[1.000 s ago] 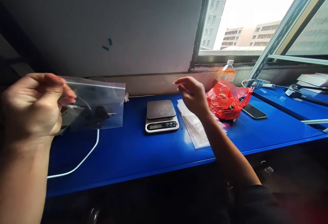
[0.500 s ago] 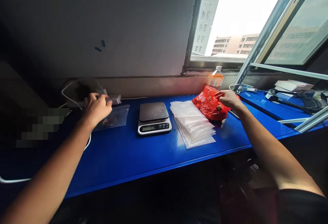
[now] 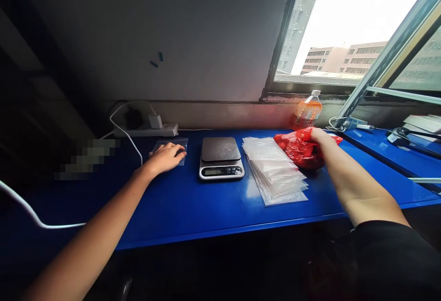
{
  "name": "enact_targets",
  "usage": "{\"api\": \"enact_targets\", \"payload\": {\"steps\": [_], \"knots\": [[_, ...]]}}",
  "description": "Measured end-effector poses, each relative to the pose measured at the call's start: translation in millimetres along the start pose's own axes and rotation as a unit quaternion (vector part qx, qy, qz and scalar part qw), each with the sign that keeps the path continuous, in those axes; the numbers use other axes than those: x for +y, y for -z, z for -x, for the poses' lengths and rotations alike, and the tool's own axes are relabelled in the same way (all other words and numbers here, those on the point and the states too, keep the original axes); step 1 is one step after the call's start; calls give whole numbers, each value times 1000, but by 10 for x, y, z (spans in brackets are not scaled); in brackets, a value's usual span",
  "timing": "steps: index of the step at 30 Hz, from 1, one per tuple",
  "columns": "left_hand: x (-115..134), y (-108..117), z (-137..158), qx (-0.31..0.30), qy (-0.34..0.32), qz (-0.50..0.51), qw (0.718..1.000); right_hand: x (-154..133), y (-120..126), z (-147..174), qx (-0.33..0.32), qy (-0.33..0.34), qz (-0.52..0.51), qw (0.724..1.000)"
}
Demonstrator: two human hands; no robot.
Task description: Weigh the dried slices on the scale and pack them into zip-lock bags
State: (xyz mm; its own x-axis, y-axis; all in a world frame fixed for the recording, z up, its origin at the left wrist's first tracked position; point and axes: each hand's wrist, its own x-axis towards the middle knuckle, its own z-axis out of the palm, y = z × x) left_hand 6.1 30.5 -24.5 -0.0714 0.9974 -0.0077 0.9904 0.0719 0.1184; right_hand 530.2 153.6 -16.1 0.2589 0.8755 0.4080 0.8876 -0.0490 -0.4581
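My left hand (image 3: 167, 157) lies palm down on a clear plastic bag (image 3: 182, 143), its fingers loosely stretched and apart. My right hand (image 3: 319, 136) reaches into a crumpled red plastic bag (image 3: 299, 150); its fingers are hidden inside, so what they touch cannot be seen. Between the hands stands a kitchen scale (image 3: 221, 156) with a bare grey platform and a lit display. A fanned stack of clear plastic bags (image 3: 275, 170) lies between the scale and the red bag.
An orange drink bottle (image 3: 308, 110) stands behind the red bag. A power strip (image 3: 165, 129) with a charger and white cable (image 3: 120, 131) lies at the back left. Metal frame bars (image 3: 379, 62) rise on the right, near dark cables. The blue table (image 3: 193, 213) ends at its front edge.
My right hand has gone down into the red bag. My left hand has lowered onto the clear bag, from above it. The view has swung slightly left.
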Motion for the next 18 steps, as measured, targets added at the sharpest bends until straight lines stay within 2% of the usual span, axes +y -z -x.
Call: {"api": "enact_targets", "payload": {"steps": [4, 10, 12, 15, 16, 17, 18], "knots": [[2, 22, 12, -6, 0, -4, 1000, -75, 50, 82, -50, -45, 54, 996], [-15, 25, 7, -5, -9, -21, 1000, -85, 262, 390, -2, -58, 85, 995], [-15, 19, -4, -4, -11, -23, 1000, -84, 405, 551, 85, -69, 82, 991], [-5, -2, -31, -2, -8, -20, 1000, -279, 588, 780, 262, -109, 11, 959], [-1, -11, -40, -1, -7, -19, 1000, -416, 602, 848, 278, -100, -35, 955], [3, -19, -48, -1, -6, -17, 1000, -587, 580, 913, 252, -63, -87, 962], [7, -26, -53, -1, -5, -16, 1000, -785, 517, 976, 182, 11, -141, 973]]}}
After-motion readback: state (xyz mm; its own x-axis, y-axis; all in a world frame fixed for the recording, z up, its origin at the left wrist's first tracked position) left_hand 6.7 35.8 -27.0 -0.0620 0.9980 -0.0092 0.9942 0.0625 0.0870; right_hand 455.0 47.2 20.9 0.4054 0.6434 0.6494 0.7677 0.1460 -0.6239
